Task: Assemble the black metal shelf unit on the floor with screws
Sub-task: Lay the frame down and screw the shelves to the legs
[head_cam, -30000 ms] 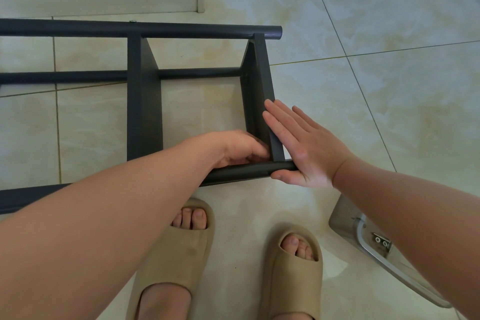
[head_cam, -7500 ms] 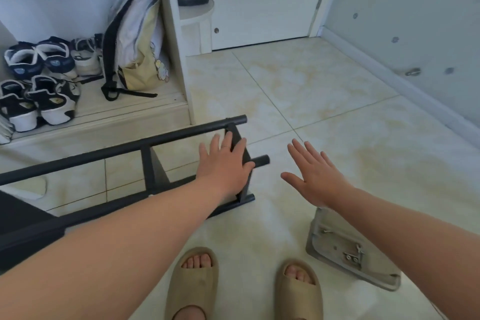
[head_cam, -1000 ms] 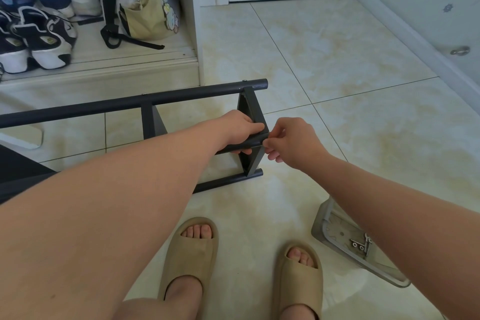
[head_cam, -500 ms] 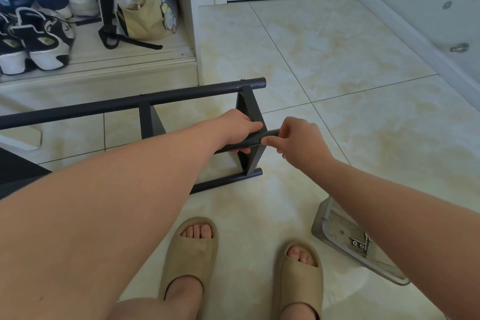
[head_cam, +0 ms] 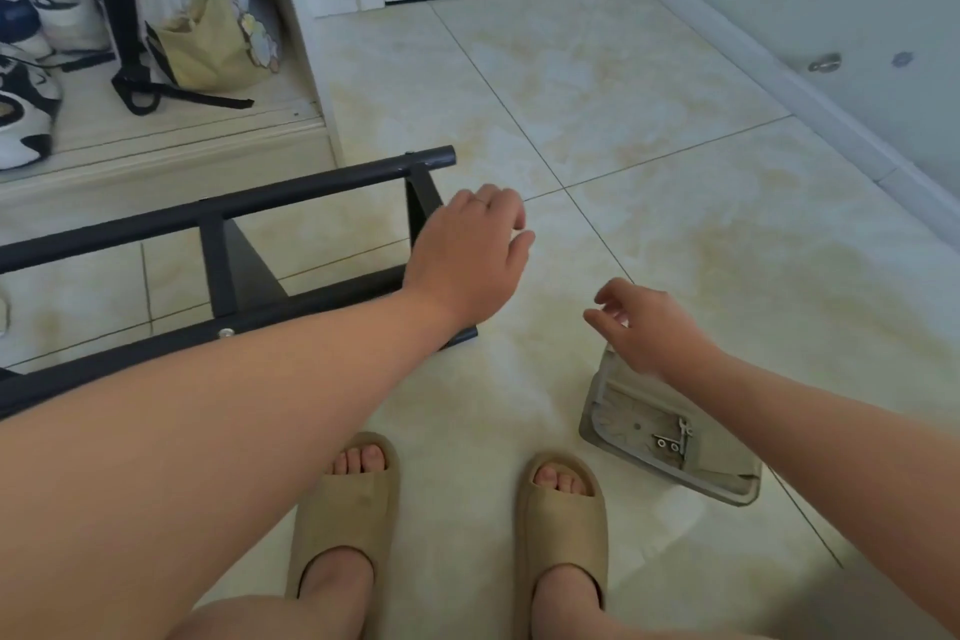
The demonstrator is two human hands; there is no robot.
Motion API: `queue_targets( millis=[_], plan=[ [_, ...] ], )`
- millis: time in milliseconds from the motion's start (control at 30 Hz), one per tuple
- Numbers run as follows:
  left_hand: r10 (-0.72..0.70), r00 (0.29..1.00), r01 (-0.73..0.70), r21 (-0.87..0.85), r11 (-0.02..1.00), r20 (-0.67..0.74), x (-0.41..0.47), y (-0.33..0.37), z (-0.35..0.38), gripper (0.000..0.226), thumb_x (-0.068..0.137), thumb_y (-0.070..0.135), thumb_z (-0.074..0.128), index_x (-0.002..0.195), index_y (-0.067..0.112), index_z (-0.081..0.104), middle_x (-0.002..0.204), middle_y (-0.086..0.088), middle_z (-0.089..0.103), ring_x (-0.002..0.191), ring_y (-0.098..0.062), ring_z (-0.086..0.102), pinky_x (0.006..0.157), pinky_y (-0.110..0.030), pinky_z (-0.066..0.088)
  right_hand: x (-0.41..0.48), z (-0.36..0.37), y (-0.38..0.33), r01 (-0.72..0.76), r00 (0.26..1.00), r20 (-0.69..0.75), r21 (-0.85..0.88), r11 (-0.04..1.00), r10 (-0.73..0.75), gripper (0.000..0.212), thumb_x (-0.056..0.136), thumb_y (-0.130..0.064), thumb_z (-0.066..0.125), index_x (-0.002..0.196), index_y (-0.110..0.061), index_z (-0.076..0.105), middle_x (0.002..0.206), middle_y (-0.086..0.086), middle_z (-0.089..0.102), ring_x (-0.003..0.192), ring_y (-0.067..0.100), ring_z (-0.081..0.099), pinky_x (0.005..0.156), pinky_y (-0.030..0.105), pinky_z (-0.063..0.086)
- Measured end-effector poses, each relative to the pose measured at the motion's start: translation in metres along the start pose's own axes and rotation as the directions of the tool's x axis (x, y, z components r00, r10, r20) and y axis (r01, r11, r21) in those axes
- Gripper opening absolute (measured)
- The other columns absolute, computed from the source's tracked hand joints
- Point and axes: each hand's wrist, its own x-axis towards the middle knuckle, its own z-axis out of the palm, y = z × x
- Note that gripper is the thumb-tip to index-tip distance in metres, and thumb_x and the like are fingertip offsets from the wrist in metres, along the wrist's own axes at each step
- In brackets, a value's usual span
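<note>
Finds the black metal shelf unit (head_cam: 291,187) lying on its side on the tiled floor (head_cam: 623,120), left of centre and running off the left edge of the frame. Notes a silver screw head (head_cam: 225,333) seated in the nearer rail. Places the left hand (head_cam: 467,250) palm down at the unit's right end, centre of frame, fingers loosely curled and grasping nothing visible; cannot tell whether touching the metal beneath. Places the right hand (head_cam: 654,327) right of centre, clear of the unit, released, fingers relaxed, over the upper corner of a grey tray (head_cam: 618,405). Records loose screws (head_cam: 667,443) and a small wrench (head_cam: 684,429) inside the tray, lower right. Sees two tan slippers (head_cam: 343,509) at bottom centre, and a backpack (head_cam: 208,16) and shoes (head_cam: 26,109) on a low ledge, upper left.
</note>
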Motion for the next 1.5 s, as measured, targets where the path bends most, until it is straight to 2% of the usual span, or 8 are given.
queue_targets(
  millis=[167, 300, 467, 667, 867, 1200, 1400, 1500],
  plan=[
    [0.041, 0.907, -0.025, -0.045, 0.999, 0.419, -0.011, 0.032, 0.056, 0.02, 0.103, 0.035, 0.043, 0.111, 0.018, 0.05, 0.108, 0.0, 0.054, 0.095, -0.023, 0.054, 0.077, -0.038, 0.042, -0.018, 0.011, 0.086, -0.183, 0.974, 0.112, -0.136, 0.974, 0.199, 0.027, 0.101, -0.031, 0.055, 0.124, -0.017, 0.06, 0.106, 0.0, 0.07, 0.109, 0.027, 0.062, 0.092, 0.039, 0.051],
    [-0.11, 0.652, 0.229, -0.056, 0.972, 0.75, -0.022, 0.053, 0.112, 0.043, 0.103, 0.041, 0.045, 0.138, 0.017, 0.038, 0.125, -0.011, 0.059, 0.101, -0.029, 0.056, 0.091, -0.043, 0.048, -0.023, 0.034, 0.141, -0.271, 0.921, 0.217, -0.242, 0.932, 0.324, 0.03, 0.102, -0.028, 0.046, 0.129, -0.024, 0.058, 0.12, 0.0, 0.069, 0.115, 0.028, 0.061, 0.097, 0.039, 0.05],
    [-0.274, 0.434, 0.528, 0.004, 0.849, 0.858, -0.045, 0.08, 0.174, 0.065, 0.104, 0.044, 0.044, 0.153, 0.012, 0.017, 0.145, -0.018, 0.046, 0.123, -0.035, 0.054, 0.101, -0.043, 0.045, -0.022, 0.075, 0.191, -0.3, 0.884, 0.285, -0.261, 0.918, 0.37, 0.032, 0.098, -0.025, 0.051, 0.128, -0.023, 0.061, 0.126, 0.008, 0.066, 0.112, 0.031, 0.063, 0.089, 0.036, 0.052],
    [-0.269, 0.497, 0.534, -0.047, 0.844, 0.825, -0.05, 0.073, 0.207, 0.043, 0.107, 0.031, 0.037, 0.145, 0.012, 0.031, 0.117, -0.012, 0.061, 0.103, -0.03, 0.06, 0.083, -0.037, 0.045, -0.015, 0.11, 0.217, -0.202, 0.868, 0.386, -0.299, 0.933, 0.312, 0.03, 0.096, -0.017, 0.057, 0.125, -0.021, 0.061, 0.122, 0.009, 0.066, 0.109, 0.031, 0.063, 0.089, 0.039, 0.053],
    [-0.256, 0.506, 0.589, -0.113, 0.8, 0.824, -0.054, 0.063, 0.213, 0.029, 0.106, 0.029, 0.041, 0.131, 0.015, 0.043, 0.099, -0.001, 0.06, 0.098, -0.027, 0.064, 0.09, -0.042, 0.052, -0.01, 0.135, 0.227, -0.104, 0.863, 0.431, -0.361, 0.927, 0.265, 0.033, 0.093, -0.01, 0.056, 0.126, -0.019, 0.056, 0.124, 0.009, 0.062, 0.107, 0.033, 0.063, 0.087, 0.042, 0.054],
    [-0.276, 0.49, 0.623, -0.111, 0.774, 0.827, -0.053, 0.063, 0.21, 0.035, 0.105, 0.035, 0.045, 0.134, 0.017, 0.044, 0.109, -0.003, 0.061, 0.104, -0.028, 0.064, 0.093, -0.042, 0.051, -0.005, 0.132, 0.219, -0.129, 0.881, 0.382, -0.371, 0.92, 0.278, 0.018, 0.095, -0.013, 0.05, 0.112, -0.012, 0.057, 0.114, 0.014, 0.064, 0.101, 0.035, 0.063, 0.074, 0.034, 0.047],
    [-0.376, 0.492, 0.681, -0.078, 0.728, 0.786, -0.032, 0.06, 0.171, 0.029, 0.105, 0.038, 0.04, 0.119, 0.015, 0.05, 0.113, -0.009, 0.062, 0.1, -0.03, 0.064, 0.081, -0.038, 0.049, -0.02, 0.072, 0.158, -0.124, 0.975, 0.179, -0.055, 0.991, 0.132, 0.004, 0.091, -0.017, 0.062, 0.093, -0.016, 0.058, 0.086, 0.003, 0.064, 0.082, 0.027, 0.062, 0.075, 0.037, 0.052],
    [-0.439, 0.434, 0.828, -0.157, 0.538, 0.787, -0.014, 0.065, 0.131, 0.028, 0.104, 0.032, 0.04, 0.107, 0.009, 0.055, 0.1, -0.011, 0.066, 0.083, -0.029, 0.064, 0.074, -0.034, 0.048, -0.022, 0.03, 0.109, -0.02, 1.0, 0.024, 0.084, 0.996, 0.018, 0.007, 0.088, -0.01, 0.064, 0.091, -0.016, 0.061, 0.078, -0.006, 0.061, 0.078, 0.021, 0.061, 0.073, 0.03, 0.05]
  ],
)
